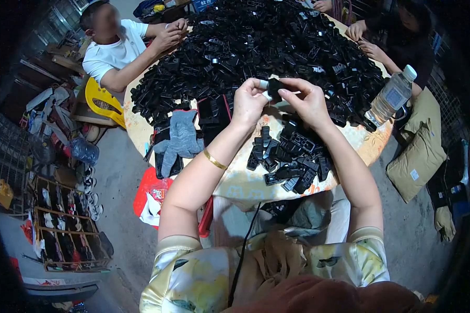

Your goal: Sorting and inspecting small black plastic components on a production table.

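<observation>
Both of my hands meet above the round table, at the near edge of a large heap of black plastic parts. Between them is a small black plastic part. My left hand pinches its left side, with pale wrapping on the fingertips. Thumb and forefinger of my right hand close on its right side. Nearer to me, between my forearms, lies a smaller pile of black plastic parts. A grey knitted glove rests left of my left forearm.
A clear plastic bottle with a white cap stands at the table's right. One person sits far left, another far right, hands at the heap. A yellow chair, red stool, shoe rack and tan cushion surround the table.
</observation>
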